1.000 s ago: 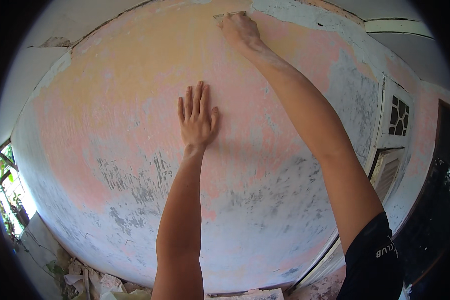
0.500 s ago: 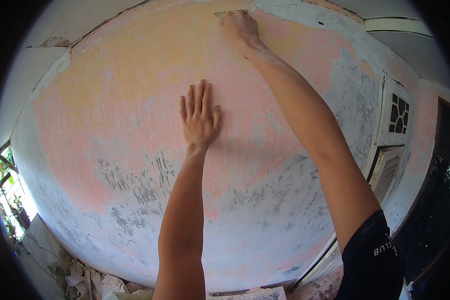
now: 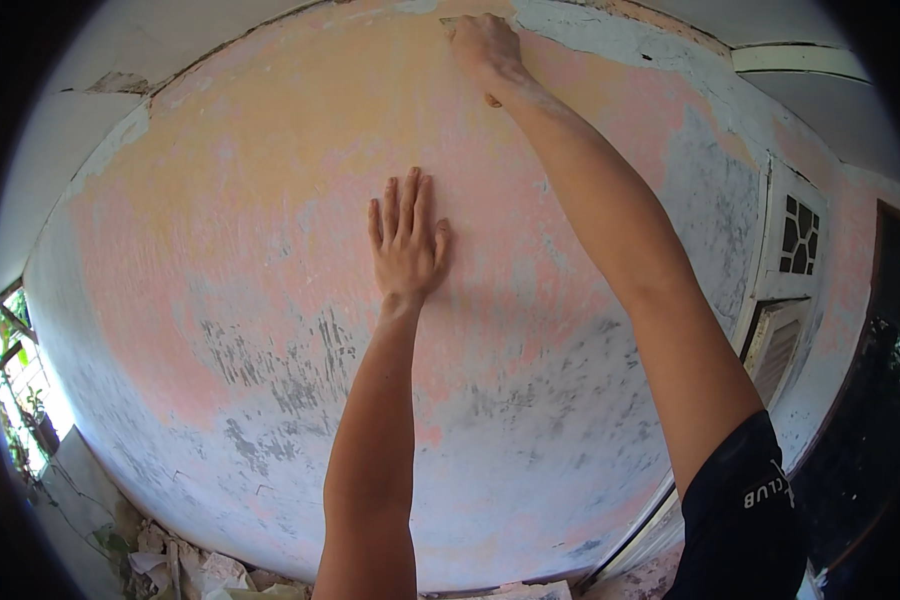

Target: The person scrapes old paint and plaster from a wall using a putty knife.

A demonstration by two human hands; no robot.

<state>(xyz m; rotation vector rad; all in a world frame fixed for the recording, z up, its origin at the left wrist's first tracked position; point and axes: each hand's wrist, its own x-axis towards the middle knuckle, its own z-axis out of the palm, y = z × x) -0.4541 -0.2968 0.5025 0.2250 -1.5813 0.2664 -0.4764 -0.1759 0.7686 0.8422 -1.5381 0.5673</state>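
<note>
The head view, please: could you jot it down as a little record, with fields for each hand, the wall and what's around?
Left hand: open, fingers pointing up, palm against the wall; point on hand
Right hand: closed on a thin flat tool, mostly hidden, high on the wall; point on hand
Wall surface: patchy; yellow above, pink midway, pale blue-grey below
Lower left: broken debris
Right side: white panel with dark panes

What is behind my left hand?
Behind your left hand is the wall, with patchy pink paint showing around it. The part directly beneath the hand is covered and cannot be seen.
</note>
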